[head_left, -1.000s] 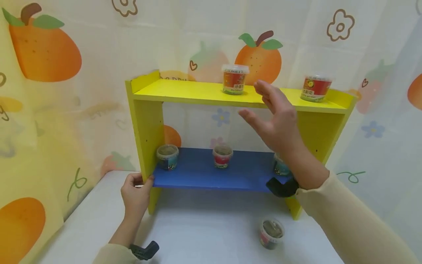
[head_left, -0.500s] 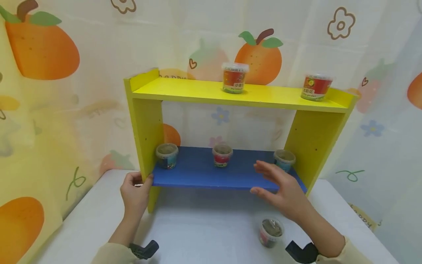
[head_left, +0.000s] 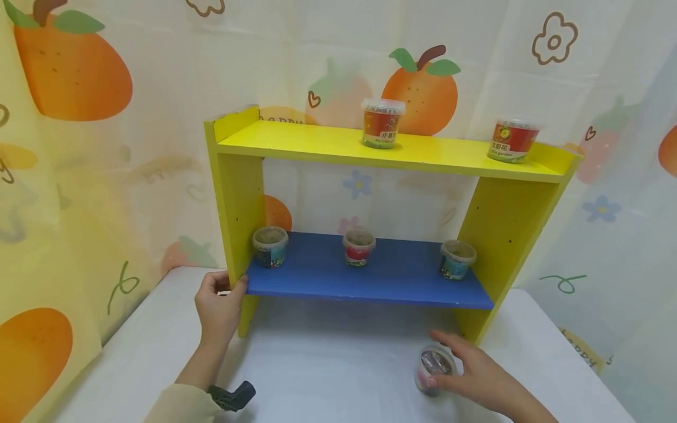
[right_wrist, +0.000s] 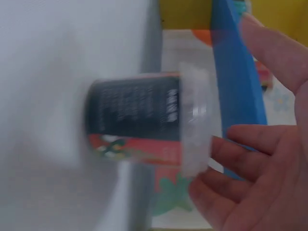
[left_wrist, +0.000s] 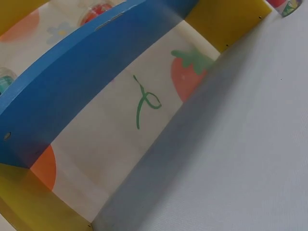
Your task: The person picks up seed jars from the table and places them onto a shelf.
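Observation:
My left hand (head_left: 219, 305) grips the lower left side panel of a yellow and blue shelf (head_left: 365, 282), thumb at the front edge and fingers curled behind. At the front right of the white table stands a small lidded plastic cup (head_left: 435, 370) with a red and dark label. My right hand (head_left: 476, 376) reaches around this cup, thumb and fingers spread on either side of it. In the right wrist view the cup (right_wrist: 134, 120) is blurred, with the fingers (right_wrist: 240, 154) near its pale lid. The left wrist view does not show the left hand.
On the blue board stand a teal cup (head_left: 270, 247) at left, a red cup (head_left: 359, 248) mid-board and another teal cup (head_left: 457, 259) at right. Two red-labelled cups, one central (head_left: 382, 124) and one right (head_left: 513, 141), stand on the yellow top. A fruit-print curtain (head_left: 158, 147) hangs behind.
My right hand has come down from in front of the top board, past the blue board, to the cup on the table. The left hand stays on the side panel.

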`<action>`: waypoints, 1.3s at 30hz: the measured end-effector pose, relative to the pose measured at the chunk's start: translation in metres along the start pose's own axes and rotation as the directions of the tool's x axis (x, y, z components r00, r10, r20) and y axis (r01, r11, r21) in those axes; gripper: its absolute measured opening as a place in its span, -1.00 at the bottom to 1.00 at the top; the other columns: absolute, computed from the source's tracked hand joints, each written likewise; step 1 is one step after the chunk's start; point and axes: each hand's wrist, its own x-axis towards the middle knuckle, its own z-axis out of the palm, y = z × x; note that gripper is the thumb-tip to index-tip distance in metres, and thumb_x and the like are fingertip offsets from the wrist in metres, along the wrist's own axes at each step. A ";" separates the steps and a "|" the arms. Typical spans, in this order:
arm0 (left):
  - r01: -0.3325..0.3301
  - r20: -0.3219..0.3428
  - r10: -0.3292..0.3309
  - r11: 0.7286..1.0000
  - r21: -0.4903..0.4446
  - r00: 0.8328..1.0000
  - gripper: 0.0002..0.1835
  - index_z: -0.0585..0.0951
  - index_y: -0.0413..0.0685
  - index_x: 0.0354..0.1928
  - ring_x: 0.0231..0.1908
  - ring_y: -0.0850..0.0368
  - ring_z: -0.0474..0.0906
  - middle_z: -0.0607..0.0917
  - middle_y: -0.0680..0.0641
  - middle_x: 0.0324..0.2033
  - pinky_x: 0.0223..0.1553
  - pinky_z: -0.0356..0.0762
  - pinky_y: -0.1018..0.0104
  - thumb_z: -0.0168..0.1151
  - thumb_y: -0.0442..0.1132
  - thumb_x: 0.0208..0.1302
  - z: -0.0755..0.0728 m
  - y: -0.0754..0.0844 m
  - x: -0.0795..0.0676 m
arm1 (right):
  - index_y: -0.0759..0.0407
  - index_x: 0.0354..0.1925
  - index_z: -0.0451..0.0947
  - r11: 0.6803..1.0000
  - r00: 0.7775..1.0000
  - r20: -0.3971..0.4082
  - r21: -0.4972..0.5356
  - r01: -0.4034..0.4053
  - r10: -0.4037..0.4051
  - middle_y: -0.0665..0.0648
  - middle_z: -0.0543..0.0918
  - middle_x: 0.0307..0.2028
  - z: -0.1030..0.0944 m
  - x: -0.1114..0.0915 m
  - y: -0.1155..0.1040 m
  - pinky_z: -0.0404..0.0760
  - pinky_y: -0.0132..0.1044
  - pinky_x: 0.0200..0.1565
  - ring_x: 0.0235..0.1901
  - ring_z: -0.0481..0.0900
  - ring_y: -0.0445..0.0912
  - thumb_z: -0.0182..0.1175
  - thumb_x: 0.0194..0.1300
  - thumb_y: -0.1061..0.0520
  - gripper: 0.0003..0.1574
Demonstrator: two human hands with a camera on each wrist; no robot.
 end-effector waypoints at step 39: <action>0.059 -0.009 -0.059 0.998 0.028 0.998 -0.67 0.55 -0.18 -0.20 -0.38 0.17 0.47 0.60 -0.03 -0.34 -0.41 0.48 0.61 0.36 -0.11 0.11 0.001 -0.001 0.000 | 0.21 0.32 0.23 0.951 0.986 0.047 0.261 -0.168 0.161 0.18 0.50 0.15 0.024 0.012 0.043 0.44 0.09 0.11 0.09 0.45 0.03 0.41 0.00 -0.11 0.02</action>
